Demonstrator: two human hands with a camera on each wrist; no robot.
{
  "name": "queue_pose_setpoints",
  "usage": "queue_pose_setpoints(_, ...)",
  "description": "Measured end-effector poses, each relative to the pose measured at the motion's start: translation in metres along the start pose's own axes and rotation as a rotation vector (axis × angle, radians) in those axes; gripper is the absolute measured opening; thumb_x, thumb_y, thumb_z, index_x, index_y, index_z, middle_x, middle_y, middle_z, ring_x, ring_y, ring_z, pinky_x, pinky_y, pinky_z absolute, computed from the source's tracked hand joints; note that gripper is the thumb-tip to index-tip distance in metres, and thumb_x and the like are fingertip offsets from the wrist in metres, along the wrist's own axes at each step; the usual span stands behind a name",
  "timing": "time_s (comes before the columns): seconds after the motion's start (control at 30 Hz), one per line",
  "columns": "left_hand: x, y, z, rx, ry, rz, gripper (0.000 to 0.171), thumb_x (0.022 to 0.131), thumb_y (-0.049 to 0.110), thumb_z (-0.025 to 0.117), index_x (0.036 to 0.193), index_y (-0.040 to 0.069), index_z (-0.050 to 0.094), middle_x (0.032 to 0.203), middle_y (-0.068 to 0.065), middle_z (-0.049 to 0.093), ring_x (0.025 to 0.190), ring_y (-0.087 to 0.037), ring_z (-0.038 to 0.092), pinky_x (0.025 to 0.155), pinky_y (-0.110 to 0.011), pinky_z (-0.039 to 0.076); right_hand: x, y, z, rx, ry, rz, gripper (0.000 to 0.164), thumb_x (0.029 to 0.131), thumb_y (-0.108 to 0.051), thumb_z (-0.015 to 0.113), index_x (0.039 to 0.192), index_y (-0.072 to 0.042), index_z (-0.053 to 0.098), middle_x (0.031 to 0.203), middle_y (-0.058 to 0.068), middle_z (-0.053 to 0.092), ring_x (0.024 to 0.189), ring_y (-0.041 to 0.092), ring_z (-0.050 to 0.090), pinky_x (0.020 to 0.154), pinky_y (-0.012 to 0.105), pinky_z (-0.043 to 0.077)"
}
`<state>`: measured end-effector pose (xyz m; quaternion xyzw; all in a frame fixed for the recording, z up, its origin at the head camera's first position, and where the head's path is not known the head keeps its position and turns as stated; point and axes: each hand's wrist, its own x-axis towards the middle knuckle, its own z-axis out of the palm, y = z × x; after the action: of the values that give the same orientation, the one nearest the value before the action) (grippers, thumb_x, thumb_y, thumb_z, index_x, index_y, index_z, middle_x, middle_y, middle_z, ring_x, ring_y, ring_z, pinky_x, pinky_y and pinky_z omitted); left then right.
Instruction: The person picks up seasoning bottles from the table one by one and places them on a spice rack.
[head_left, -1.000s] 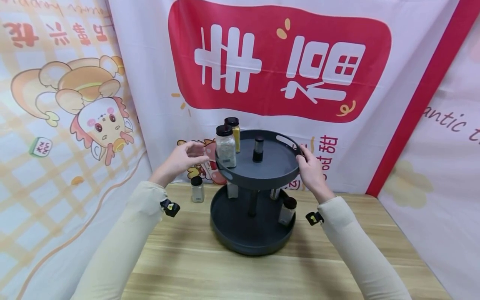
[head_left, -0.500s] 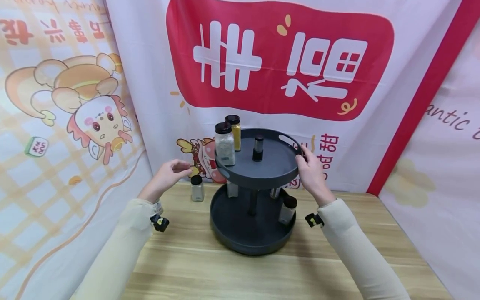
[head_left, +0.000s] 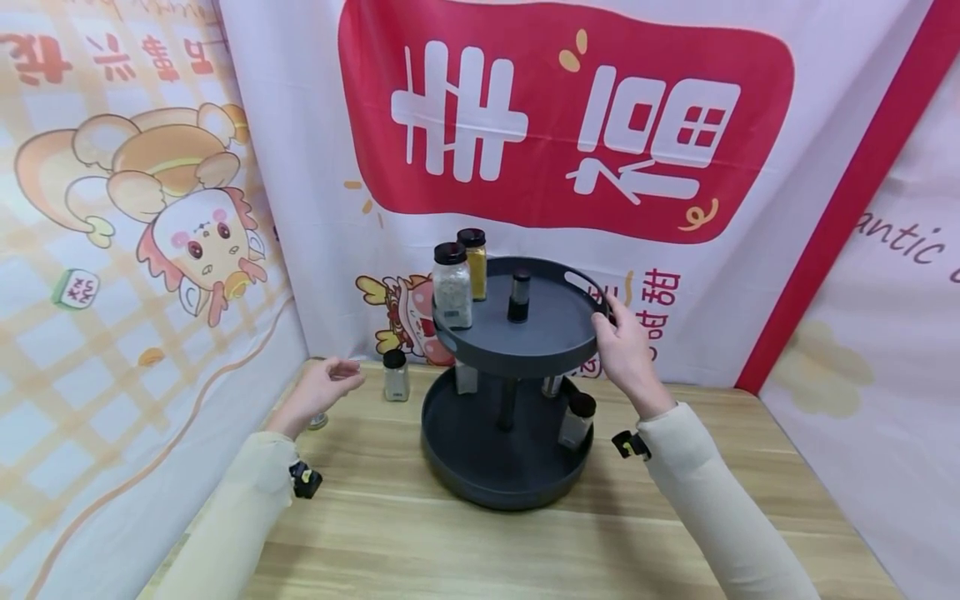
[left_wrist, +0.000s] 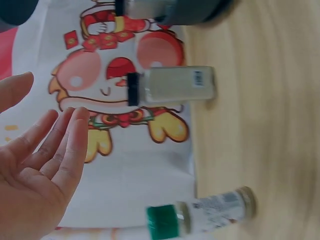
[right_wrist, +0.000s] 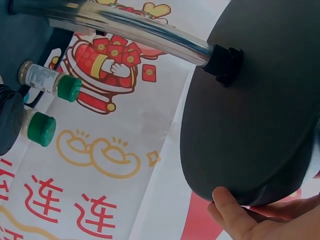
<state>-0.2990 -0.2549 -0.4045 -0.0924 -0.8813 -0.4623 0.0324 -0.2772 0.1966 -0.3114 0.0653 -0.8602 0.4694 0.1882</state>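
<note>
A dark grey two-tier round spice rack stands on the table, and my right hand grips the rim of its upper tray. In the right wrist view, fingers hold the tray's edge from beneath. My left hand is over the table's left side, with nothing in its fingers. In the left wrist view its fingers are extended, and a green-capped spice jar stands nearby; in the head view the hand mostly hides that jar. A black-capped jar of pale contents stands between left hand and rack.
On the upper tray are a large white-filled jar and a yellow-filled jar, both black-capped, beside the centre post. Several jars stand on the lower tray, one a black-capped jar. A printed cloth hangs behind the table.
My left hand has moved away from the upper tray, left and down past the black-capped jar. My right hand has stayed on the tray's rim, and the jars have not moved.
</note>
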Motion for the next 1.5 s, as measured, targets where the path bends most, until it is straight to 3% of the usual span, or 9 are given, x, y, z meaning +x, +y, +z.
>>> queue_pose_setpoints(0.17,-0.009,-0.021,0.001,0.025,0.012,-0.040,0.043,0.094,0.026,0.060,0.120,-0.008,0.055,0.112,-0.024,0.061,0.092,-0.032,0.061,0.075,-0.036,0.052,-0.003,-0.001,0.000,-0.040,-0.001,0.009,0.060,0.099,-0.037,0.037,0.149,-0.007,0.025,0.147,0.022,0.032,0.131,0.035,0.036,0.107,0.050,0.027)
queue_pose_setpoints(0.4,-0.028,-0.055,-0.003,-0.002,-0.007,-0.120,0.051,0.094,0.033,0.058,0.123,-0.009,0.052,0.114,-0.024,0.060,0.103,-0.035,0.059,0.084,-0.040,0.050,-0.007,-0.002,0.000,-0.086,-0.005,0.012,0.062,0.099,-0.038,0.037,0.150,-0.006,0.024,0.149,0.022,0.028,0.135,0.037,0.028,0.108,0.052,0.024)
queue_pose_setpoints(0.67,-0.047,-0.079,-0.012,0.079,0.075,-0.167,0.045,0.090,0.031,0.064,0.111,-0.009,0.060,0.104,-0.022,0.064,0.088,-0.026,0.062,0.068,-0.030,0.050,-0.009,-0.006,0.001,-0.128,0.001,-0.015,0.061,0.099,-0.035,0.037,0.148,0.000,0.025,0.147,0.025,0.031,0.134,0.037,0.030,0.108,0.051,0.025)
queue_pose_setpoints(0.83,-0.051,-0.085,-0.021,0.190,0.116,-0.230,0.050,0.090,0.039,0.062,0.108,-0.008,0.061,0.099,-0.021,0.066,0.086,-0.028,0.062,0.069,-0.035,0.050,-0.012,-0.008,0.001,-0.138,-0.007,-0.007,0.063,0.099,-0.039,0.036,0.147,0.001,0.025,0.146,0.025,0.031,0.134,0.037,0.030,0.108,0.052,0.026)
queue_pose_setpoints(1.1,-0.049,-0.089,-0.029,0.210,0.105,-0.324,0.075,0.090,0.048,0.056,0.125,-0.017,0.042,0.119,-0.036,0.052,0.104,-0.045,0.053,0.086,-0.050,0.045,-0.013,-0.006,0.002,-0.058,0.023,-0.013,0.063,0.099,-0.041,0.039,0.146,-0.001,0.029,0.143,0.023,0.036,0.128,0.036,0.039,0.103,0.050,0.035)
queue_pose_setpoints(1.33,-0.035,-0.098,-0.024,0.123,0.105,-0.347,0.088,0.091,0.045,0.057,0.139,-0.017,0.018,0.136,-0.041,0.029,0.123,-0.052,0.034,0.099,-0.057,0.033,-0.003,0.002,-0.001,0.014,0.055,-0.021,0.060,0.099,-0.042,0.038,0.142,0.000,0.036,0.138,0.019,0.042,0.125,0.033,0.042,0.101,0.048,0.037)
queue_pose_setpoints(1.5,-0.025,-0.101,-0.019,0.082,0.103,-0.334,0.093,0.091,0.045,0.058,0.142,-0.015,0.010,0.141,-0.041,0.022,0.128,-0.053,0.026,0.103,-0.057,0.028,0.006,0.008,-0.002,0.066,0.031,-0.005,0.056,0.101,-0.037,0.038,0.142,0.000,0.035,0.137,0.020,0.044,0.119,0.031,0.047,0.090,0.045,0.046)
